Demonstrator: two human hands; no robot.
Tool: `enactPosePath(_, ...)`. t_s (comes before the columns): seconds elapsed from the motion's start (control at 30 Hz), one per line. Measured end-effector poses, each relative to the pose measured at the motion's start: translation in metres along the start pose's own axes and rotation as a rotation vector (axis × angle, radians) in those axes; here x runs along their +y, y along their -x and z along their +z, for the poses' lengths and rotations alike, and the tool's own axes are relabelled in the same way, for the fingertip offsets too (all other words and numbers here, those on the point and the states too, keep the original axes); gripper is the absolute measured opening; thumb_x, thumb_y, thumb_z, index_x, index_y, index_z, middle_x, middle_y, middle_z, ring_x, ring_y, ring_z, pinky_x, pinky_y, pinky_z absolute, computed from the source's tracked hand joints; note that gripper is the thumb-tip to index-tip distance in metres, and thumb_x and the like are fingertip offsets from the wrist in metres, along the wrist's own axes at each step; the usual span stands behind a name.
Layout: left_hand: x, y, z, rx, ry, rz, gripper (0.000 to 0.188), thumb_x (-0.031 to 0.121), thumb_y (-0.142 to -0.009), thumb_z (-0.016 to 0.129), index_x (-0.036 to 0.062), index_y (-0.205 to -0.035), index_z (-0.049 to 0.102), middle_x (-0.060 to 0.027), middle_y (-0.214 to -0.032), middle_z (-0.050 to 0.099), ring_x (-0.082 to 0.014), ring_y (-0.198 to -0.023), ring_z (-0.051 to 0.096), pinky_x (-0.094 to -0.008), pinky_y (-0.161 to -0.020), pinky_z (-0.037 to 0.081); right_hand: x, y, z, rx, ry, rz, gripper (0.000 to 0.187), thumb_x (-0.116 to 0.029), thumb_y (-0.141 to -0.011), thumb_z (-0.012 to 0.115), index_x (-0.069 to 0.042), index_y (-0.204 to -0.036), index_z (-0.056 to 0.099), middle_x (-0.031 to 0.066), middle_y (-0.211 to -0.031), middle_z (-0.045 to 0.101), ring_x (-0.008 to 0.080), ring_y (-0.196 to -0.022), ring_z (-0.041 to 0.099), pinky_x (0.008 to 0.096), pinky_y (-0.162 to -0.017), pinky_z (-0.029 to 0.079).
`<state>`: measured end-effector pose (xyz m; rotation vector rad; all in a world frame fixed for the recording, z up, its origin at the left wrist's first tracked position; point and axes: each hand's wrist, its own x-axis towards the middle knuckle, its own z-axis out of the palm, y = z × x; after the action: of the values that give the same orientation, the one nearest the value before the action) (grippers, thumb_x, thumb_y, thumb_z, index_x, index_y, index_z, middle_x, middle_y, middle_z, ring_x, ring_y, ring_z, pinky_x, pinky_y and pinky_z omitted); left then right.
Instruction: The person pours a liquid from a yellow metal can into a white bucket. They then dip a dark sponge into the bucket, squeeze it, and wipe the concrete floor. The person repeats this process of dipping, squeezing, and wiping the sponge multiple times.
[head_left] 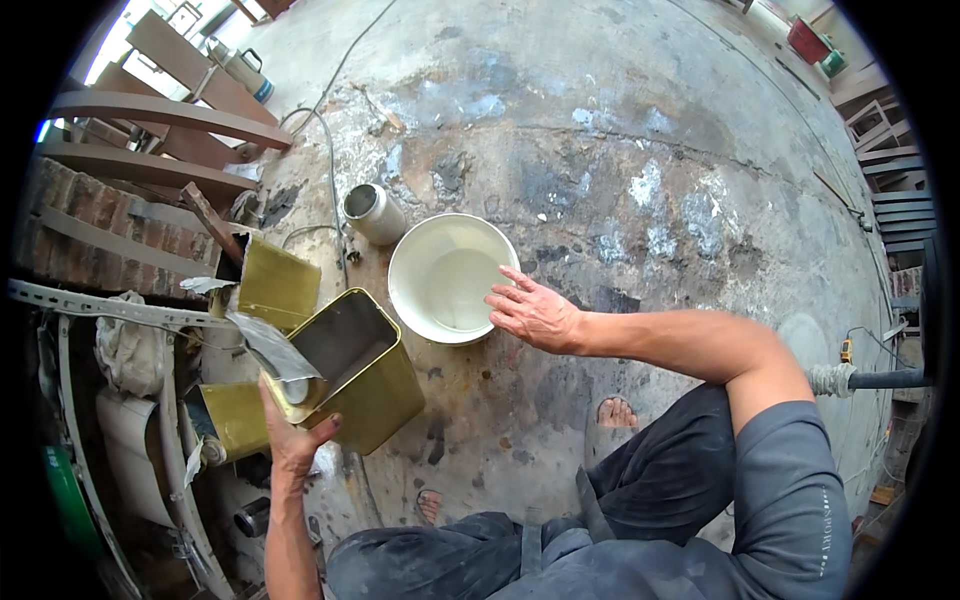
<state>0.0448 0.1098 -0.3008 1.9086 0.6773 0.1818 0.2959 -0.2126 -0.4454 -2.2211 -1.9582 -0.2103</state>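
My left hand (293,437) is closed on the near left edge of a square gold-coloured tin (378,415), tilted, with its top cut open and a dark grey inside. A bent silvery metal strip (275,352) lies across the tin's left rim, just above my fingers. To the right of the tin, a round white bucket (407,318) stands on the floor; what looks like pale liquid covers its bottom. The fingers of my right hand (538,312) hook over the bucket's right rim. Behind the bucket, touching or nearly so, is a small whitish can (383,222) with a dark inside.
Another gold-coloured tin (278,285) stands beyond the held one. Brown boards (180,118), bricks (110,210) and a perforated metal bar (120,306) crowd the left. A cable (333,165) runs along the stained concrete floor (640,150). At right is a grey hose (885,379).
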Motion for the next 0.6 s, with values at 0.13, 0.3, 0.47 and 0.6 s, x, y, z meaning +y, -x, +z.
enactPosePath(0.13,0.038,0.006,-0.006,-0.090,-0.082,0.006,0.109,0.012,-0.055,0.085,0.0086,-0.148,0.027,-0.0052,-0.121,0.051,-0.0191,-0.108,0.053,-0.0338,-0.094,0.048,-0.001,0.014,-0.006,0.037,-0.168,-0.004,0.044,-0.020,-0.090,0.059,-0.001,-0.130,0.052,0.0147,-0.133,0.056,0.0284,-0.131,0.050,0.0505,-0.124,0.020)
enactPosePath(0.3,0.063,0.004,0.002,-0.144,-0.093,-0.005,0.109,0.015,-0.055,0.084,0.0066,-0.148,0.028,-0.0051,-0.120,0.051,-0.0183,-0.108,0.053,-0.0329,-0.095,0.047,0.005,0.006,-0.004,0.087,-0.267,0.071,0.047,-0.028,-0.092,0.062,-0.002,-0.130,0.051,0.0159,-0.132,0.056,0.0295,-0.131,0.049,0.0495,-0.123,0.021)
enactPosePath(0.47,0.077,-0.005,0.010,-0.182,-0.133,-0.024,0.108,0.011,-0.056,0.083,0.0055,-0.149,0.028,-0.0078,-0.127,0.052,-0.0201,-0.116,0.054,-0.0356,-0.102,0.046,0.010,0.003,0.006,0.024,-0.171,0.021,0.065,-0.026,-0.078,0.078,-0.008,-0.133,0.048,0.0145,-0.131,0.055,0.0293,-0.131,0.049,0.0505,-0.123,0.021)
enactPosePath(0.6,0.078,-0.016,0.017,-0.194,-0.206,0.005,0.107,0.011,-0.056,0.083,0.0035,-0.148,0.030,-0.0093,-0.131,0.052,-0.0208,-0.120,0.053,-0.0349,-0.105,0.043,0.007,0.008,0.008,0.020,-0.152,0.025,0.075,-0.026,-0.074,0.082,-0.009,-0.138,0.046,0.0137,-0.130,0.055,0.0290,-0.131,0.049,0.0507,-0.124,0.020)
